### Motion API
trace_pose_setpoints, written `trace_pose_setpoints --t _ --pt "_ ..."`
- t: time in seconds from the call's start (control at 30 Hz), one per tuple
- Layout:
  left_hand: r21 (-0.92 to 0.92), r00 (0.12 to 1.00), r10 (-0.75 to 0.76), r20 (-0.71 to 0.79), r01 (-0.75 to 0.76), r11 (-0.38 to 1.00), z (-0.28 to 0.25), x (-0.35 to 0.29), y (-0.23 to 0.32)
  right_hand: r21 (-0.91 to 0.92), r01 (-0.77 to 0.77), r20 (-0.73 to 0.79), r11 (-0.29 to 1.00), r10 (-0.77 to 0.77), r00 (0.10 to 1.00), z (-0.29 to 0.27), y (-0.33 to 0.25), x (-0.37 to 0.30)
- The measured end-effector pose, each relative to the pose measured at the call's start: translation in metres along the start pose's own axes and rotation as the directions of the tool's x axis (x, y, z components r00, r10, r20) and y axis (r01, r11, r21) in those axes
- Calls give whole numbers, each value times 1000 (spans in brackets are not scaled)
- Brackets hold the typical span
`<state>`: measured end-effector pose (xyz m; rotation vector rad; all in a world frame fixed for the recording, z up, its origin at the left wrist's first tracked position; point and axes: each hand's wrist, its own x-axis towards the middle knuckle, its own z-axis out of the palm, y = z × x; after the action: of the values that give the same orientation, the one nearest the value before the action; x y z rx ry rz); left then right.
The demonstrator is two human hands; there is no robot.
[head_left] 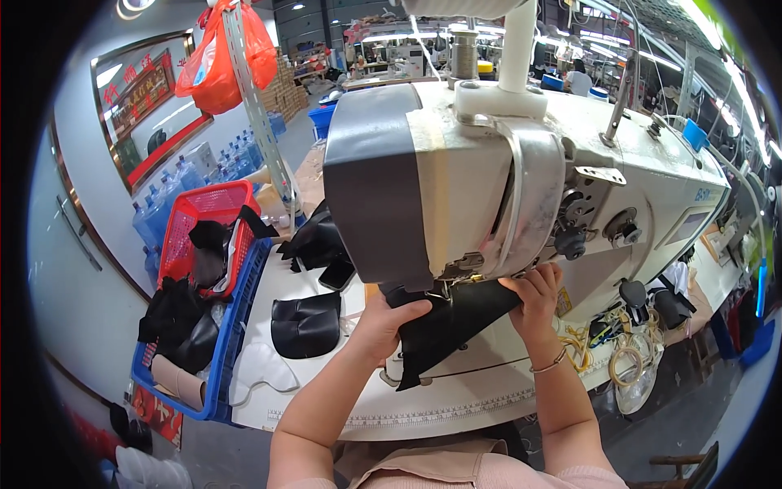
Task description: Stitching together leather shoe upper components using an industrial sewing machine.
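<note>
A piece of black leather-like material [456, 320] lies under the needle area of a white and grey sewing machine [371, 179]. My left hand [384, 322] grips its left side, thumb on top and fingers mostly hidden beneath. At the right upper corner, my right hand [533, 297] pinches the same piece close to the machine's body. The material's lower left corner hangs toward the front of the white table [481, 383]. Left of my left hand lies a stitched black panel [306, 324], with a dark phone [336, 275] just beyond it.
On the left, a blue basket [226, 359] holds black pieces and a cardboard roll [177, 381]; a red basket [244, 196] sits behind. A white template-like sheet [265, 375] lies beside them. Tape rolls and cords [626, 365] crowd the right. A metal post [265, 106] carries red bags.
</note>
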<state>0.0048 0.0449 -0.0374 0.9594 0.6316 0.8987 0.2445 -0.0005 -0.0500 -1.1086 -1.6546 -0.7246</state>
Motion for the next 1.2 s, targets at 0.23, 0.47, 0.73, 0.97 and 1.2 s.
trace_pose_setpoints --t 0.23,0.47,0.73,0.97,1.2 --pt "-30 997 -64 -52 62 998 7 4 3 -84 -61 106 995 70 992 -1 4 -3" --pt "65 999 17 49 -20 998 -10 5 2 -240 271 145 932 -241 959 -13 -52 -22" --pt "45 998 52 -19 -51 998 -4 7 -1 -155 160 148 975 -137 979 -13 -48 -1" --pt "-25 992 117 -41 -118 993 3 5 0 -137 153 176 979 -128 976 -15 -46 6" --pt "-84 985 157 -69 -162 983 4 6 -6 -99 148 207 984 -125 970 -8 -37 14"
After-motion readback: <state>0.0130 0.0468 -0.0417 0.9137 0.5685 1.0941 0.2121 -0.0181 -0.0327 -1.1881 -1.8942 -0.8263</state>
